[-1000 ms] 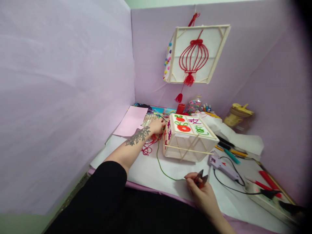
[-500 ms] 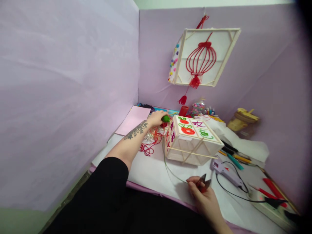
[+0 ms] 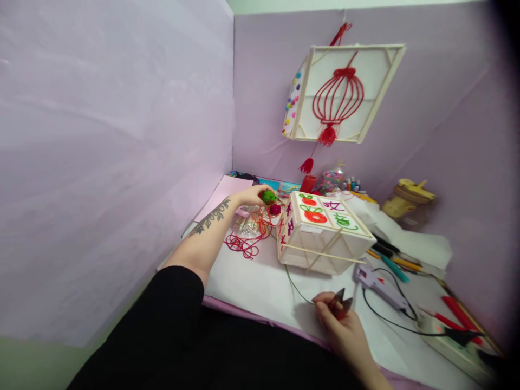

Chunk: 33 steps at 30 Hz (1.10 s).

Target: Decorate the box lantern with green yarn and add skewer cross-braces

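My left hand reaches to the back of the table, its fingers closed on a green yarn ball beside a dark red yarn ball. Near the front edge, my right hand holds small scissors with their blades apart and pinches the end of a green strand. That strand runs up toward the box lantern, which stands between my hands with red, green and purple yarn shapes on its top and left side.
A second lantern hangs above the table. Red yarn lies tangled on the left. At right are a lilac glue gun with a black cord, a power strip, crumpled white paper and a yellow container.
My left hand has shifted slightly left with the green yarn ball. The green strand's visible part has changed its curve. My right hand keeps its hold.
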Motion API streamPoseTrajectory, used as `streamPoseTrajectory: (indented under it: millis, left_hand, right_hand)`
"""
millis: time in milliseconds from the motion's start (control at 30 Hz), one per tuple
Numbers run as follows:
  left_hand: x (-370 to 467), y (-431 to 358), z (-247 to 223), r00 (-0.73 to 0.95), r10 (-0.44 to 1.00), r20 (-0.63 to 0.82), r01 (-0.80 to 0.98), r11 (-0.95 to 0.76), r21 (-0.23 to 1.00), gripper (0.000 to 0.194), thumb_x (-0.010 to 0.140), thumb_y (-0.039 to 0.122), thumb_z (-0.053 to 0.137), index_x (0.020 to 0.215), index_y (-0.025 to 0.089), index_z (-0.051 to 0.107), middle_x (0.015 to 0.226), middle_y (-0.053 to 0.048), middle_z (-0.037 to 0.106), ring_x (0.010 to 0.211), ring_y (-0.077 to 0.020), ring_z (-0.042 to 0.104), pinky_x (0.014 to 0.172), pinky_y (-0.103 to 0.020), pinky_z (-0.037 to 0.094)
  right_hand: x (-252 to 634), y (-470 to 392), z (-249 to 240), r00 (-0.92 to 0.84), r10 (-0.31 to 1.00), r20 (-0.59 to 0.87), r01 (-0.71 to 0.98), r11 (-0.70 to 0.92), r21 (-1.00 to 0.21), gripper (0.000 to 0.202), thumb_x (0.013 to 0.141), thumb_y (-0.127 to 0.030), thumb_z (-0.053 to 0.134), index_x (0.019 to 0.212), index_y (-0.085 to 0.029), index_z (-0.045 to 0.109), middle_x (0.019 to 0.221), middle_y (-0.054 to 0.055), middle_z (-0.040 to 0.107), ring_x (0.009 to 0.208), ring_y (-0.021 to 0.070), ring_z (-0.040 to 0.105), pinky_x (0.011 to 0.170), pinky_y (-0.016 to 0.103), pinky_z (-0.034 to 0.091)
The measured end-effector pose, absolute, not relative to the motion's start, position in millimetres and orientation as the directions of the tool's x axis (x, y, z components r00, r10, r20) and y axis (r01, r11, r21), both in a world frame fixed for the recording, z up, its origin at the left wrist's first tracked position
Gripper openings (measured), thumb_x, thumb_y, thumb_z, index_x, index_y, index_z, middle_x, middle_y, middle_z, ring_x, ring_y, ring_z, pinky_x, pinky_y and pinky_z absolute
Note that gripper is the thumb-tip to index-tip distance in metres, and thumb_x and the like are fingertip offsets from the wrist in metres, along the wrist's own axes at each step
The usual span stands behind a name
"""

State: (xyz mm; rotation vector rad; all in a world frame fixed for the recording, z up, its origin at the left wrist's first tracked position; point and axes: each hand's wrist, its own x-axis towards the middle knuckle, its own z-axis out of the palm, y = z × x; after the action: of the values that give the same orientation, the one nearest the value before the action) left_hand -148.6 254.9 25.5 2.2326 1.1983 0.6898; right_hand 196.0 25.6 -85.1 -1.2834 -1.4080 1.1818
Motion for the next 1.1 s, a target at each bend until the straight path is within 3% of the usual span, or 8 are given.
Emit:
streamPoseTrajectory:
  millis: [333,500,667,867,967,1033,1100]
  left_hand:
    - [-151.6,268.6,10.5,0.462,0.877,0.135,0.593,-0.418,0.688,0.033,0.095,0.034,0.062,0.122,0.015,0.06,0.122,-0.01,0.063,0.105,-0.0231,0.064,0.089,-0.044,0.056]
    - [-146.8,264.5,9.5,0.379,0.912,0.155,0.63,-0.377,0.679,0.032,0.095,0.034,0.062,0.121,0.015,0.06,0.12,-0.009,0.064,0.102,-0.0221,0.065,0.087,-0.043,0.057]
    - [-136.1,257.9,21.4,0.143,0.928,0.343,0.672,-0.346,0.655,0.034,0.095,0.035,0.062,0.124,0.016,0.059,0.125,-0.01,0.061,0.107,-0.0238,0.063,0.091,-0.046,0.055]
    - [-109.8,186.3,49.1,-0.155,0.802,0.576,0.666,-0.346,0.661,0.036,0.096,0.036,0.059,0.126,0.017,0.057,0.128,-0.011,0.058,0.112,-0.0254,0.06,0.096,-0.049,0.051]
    - [-71.2,113.0,46.3,-0.068,0.801,0.595,0.612,-0.437,0.659,0.027,0.102,0.036,0.047,0.113,0.016,0.062,0.112,-0.009,0.065,0.099,-0.0204,0.064,0.089,-0.04,0.054]
    - [-39.5,69.5,35.7,0.135,0.821,0.555,0.544,-0.53,0.651,0.019,0.095,0.036,0.058,0.1,0.02,0.068,0.102,-0.006,0.071,0.089,-0.0169,0.066,0.081,-0.03,0.055]
    - [-10.4,41.6,20.0,0.292,0.819,0.493,0.481,-0.572,0.665,0.025,0.09,0.03,0.065,0.114,0.023,0.067,0.115,-0.006,0.071,0.081,-0.0139,0.068,0.074,-0.025,0.056]
  right_hand:
    - [193.4,22.1,-83.9,-0.109,0.994,0.002,0.163,0.02,-0.986,0.04,0.079,-0.058,0.069,0.083,-0.018,0.068,0.071,0.004,0.062,0.066,0.0183,0.055,0.06,0.029,0.043]
    - [194.9,24.4,-84.4,-0.125,0.992,0.0,0.155,0.02,-0.988,0.041,0.076,-0.059,0.071,0.08,-0.017,0.068,0.073,0.005,0.063,0.068,0.0196,0.056,0.062,0.03,0.045]
    - [194.7,25.3,-82.6,-0.124,0.992,-0.009,0.134,0.008,-0.991,0.041,0.075,-0.058,0.072,0.079,-0.017,0.069,0.07,0.005,0.061,0.065,0.0186,0.054,0.059,0.03,0.043]
    - [188.8,23.5,-69.4,-0.116,0.992,-0.052,0.026,-0.049,-0.998,0.041,0.071,-0.058,0.076,0.077,-0.018,0.068,0.059,0.001,0.053,0.055,0.015,0.046,0.049,0.027,0.033]
    - [180.3,23.6,-59.7,-0.101,0.991,-0.084,-0.07,-0.091,-0.993,0.042,0.068,-0.058,0.077,0.076,-0.019,0.065,0.054,-0.003,0.047,0.05,0.0123,0.039,0.046,0.026,0.028]
    - [173.8,25.6,-52.9,-0.087,0.991,-0.1,-0.141,-0.112,-0.984,0.044,0.067,-0.06,0.077,0.076,-0.02,0.062,0.051,-0.005,0.042,0.047,0.0109,0.035,0.045,0.026,0.025]
    - [169.0,28.9,-46.9,-0.071,0.992,-0.107,-0.208,-0.12,-0.971,0.045,0.067,-0.061,0.075,0.075,-0.02,0.059,0.049,-0.007,0.038,0.046,0.0102,0.032,0.045,0.026,0.025]
